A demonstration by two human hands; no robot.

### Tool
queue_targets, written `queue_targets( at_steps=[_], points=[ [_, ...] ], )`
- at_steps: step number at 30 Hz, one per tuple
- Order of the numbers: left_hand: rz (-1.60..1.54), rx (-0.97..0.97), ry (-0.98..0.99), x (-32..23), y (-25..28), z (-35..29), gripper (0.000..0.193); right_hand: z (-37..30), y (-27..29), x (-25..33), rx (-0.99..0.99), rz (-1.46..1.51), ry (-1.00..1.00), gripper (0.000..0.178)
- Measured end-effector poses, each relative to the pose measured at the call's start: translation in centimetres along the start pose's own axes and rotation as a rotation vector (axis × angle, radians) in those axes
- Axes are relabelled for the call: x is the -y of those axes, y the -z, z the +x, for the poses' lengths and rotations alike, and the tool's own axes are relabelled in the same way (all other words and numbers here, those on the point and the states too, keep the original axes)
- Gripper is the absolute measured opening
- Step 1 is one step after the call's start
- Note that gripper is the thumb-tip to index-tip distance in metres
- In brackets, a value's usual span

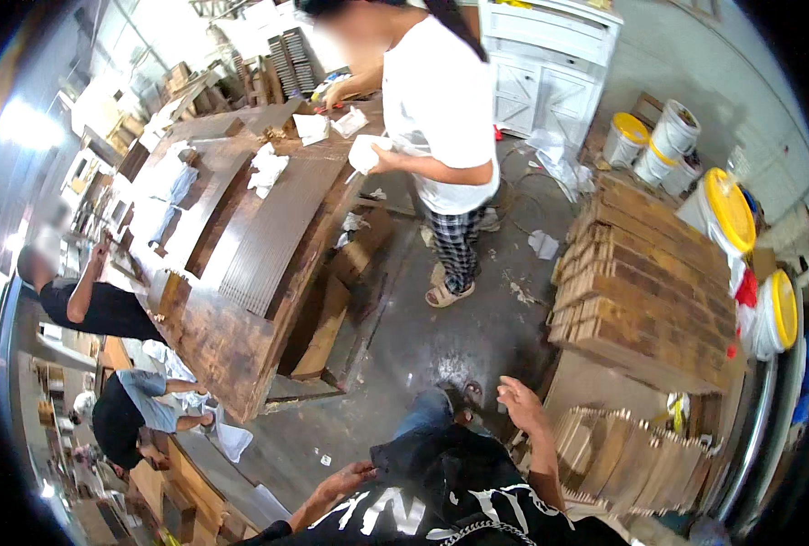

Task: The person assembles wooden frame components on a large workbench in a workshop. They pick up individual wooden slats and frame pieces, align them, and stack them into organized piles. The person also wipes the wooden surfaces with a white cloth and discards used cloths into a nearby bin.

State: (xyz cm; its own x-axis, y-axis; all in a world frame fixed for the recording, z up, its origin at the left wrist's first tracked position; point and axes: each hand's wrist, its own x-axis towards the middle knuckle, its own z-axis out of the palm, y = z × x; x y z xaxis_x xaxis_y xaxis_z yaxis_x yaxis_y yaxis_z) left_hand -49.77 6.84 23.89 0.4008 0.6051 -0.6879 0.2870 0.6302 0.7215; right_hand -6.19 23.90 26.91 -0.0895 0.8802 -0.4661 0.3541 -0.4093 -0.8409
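Note:
My right hand [522,407] is raised in front of me at the right, fingers loosely apart, holding nothing I can see. It is nearest to the stacked wooden boards [645,300] on that side. Low by the hem of my black shirt [454,469] is my left hand [345,480], its fingers loosely stretched and nothing visible in them. To the left of me stands a long worktable [213,359] with a stained wooden top. Flat brown panels [281,232], one of them grooved, lie across it. Neither hand touches the table or the boards.
A person in a white shirt [441,100] stands at the table's far side, holding a white cloth [365,153]. Two more people work at the left. White buckets with yellow lids [730,211] line the right wall. A white cabinet [550,68] stands behind. Bundled wood pieces [632,460] sit lower right.

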Motion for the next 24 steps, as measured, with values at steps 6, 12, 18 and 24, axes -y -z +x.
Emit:
queue_targets(
  at_steps=[6,12,18,24],
  points=[
    [-0.087,-0.113,-0.08,-6.6,2.1,5.4,0.029,7.1,2.8,4.3,-0.041,-0.131,-0.07,0.046],
    [-0.539,-0.188,-0.157,-15.6,5.1,6.2,0.047,14.4,2.2,11.4,0.108,-0.264,0.003,0.046],
    [-0.28,0.141,-0.007,-10.8,5.4,10.2,0.069,20.2,2.3,16.1,0.172,-0.283,0.008,0.046],
    [-0.355,-0.01,0.018,-9.1,2.5,11.0,0.072,23.4,1.8,15.6,0.343,-0.332,0.013,0.047]
  ],
)
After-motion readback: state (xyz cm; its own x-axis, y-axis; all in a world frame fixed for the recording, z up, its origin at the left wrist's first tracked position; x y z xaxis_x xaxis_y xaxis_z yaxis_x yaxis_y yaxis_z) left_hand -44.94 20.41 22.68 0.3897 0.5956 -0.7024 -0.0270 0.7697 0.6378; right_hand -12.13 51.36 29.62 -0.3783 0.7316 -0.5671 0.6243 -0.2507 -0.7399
